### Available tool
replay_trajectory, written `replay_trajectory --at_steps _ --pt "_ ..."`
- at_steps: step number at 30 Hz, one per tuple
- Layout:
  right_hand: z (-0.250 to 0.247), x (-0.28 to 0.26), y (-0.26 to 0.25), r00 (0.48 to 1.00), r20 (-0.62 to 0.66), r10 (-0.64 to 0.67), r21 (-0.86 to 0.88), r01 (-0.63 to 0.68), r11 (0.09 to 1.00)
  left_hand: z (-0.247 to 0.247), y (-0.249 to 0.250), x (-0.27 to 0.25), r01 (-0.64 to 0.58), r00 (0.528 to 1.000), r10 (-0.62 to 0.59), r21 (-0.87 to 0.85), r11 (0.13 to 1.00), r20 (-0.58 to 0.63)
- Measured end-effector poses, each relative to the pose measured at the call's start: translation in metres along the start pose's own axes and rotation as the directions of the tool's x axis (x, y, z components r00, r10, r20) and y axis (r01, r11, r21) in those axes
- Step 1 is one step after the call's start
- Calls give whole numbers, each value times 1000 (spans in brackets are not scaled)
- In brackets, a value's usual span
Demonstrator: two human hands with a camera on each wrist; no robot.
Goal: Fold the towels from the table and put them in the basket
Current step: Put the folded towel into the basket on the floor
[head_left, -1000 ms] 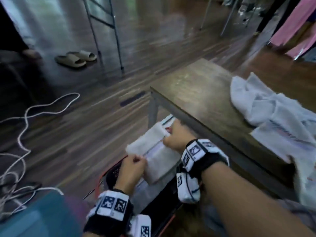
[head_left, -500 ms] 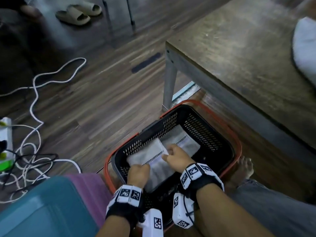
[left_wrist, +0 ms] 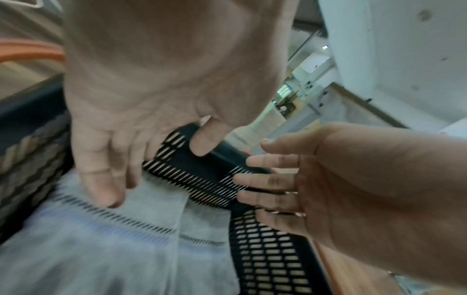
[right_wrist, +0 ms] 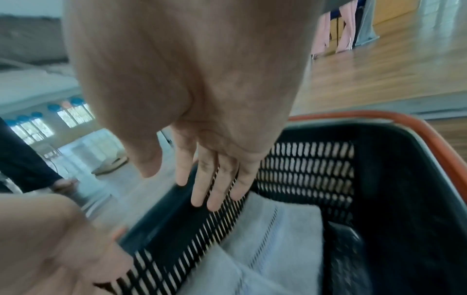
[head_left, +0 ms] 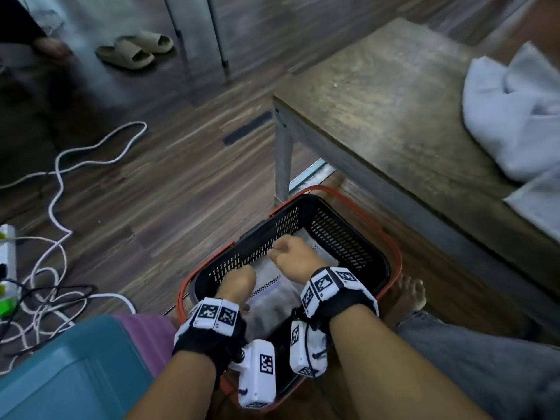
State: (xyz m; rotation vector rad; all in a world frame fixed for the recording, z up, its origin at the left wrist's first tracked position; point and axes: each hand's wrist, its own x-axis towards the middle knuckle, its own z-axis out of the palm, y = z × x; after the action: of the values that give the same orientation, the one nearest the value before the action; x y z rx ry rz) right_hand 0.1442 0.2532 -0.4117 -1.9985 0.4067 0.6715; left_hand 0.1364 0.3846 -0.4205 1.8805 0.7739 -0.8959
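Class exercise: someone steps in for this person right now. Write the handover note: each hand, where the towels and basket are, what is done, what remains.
Left hand: open, holding nothing, just above the folded towel.
Right hand: open, fingers relaxed, over the basket.
Basket: on the floor beside the table.
Done: one folded towel lies flat in the basket, released.
Left: unfolded towels are heaped on the table's right side; fold each and add it to the basket.
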Motion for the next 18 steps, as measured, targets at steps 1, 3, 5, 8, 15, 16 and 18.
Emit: replay_trajectory --at_steps 1,3,5,8,15,16,18 --pt "-11 -6 -12 999 -15 -43 0 43 999 -4 9 -8 -33 999 33 -25 999 21" --pt "-41 -21 -41 990 -50 -136 -24 134 991 -9 33 -26 -111 992 113 -28 993 50" --pt "-85 -41 -77 961 -115 -251 -98 240 966 -13 62 -47 -192 976 192 -15 981 99" --pt "-164 -93 -129 885 -268 -380 -164 347 923 -10 117 -78 -389 914 380 44 920 145" --pt "-316 -253 -129 656 -610 -444 -209 407 889 63 229 -182 -789 593 680 144 597 431" --pt "-331 -270 -114 627 -643 -440 -249 372 894 79 238 -199 -806 570 671 167 567 474" --pt "-355 -296 -77 605 -687 -403 -278 294 914 112 253 -226 -848 520 654 244 470 549"
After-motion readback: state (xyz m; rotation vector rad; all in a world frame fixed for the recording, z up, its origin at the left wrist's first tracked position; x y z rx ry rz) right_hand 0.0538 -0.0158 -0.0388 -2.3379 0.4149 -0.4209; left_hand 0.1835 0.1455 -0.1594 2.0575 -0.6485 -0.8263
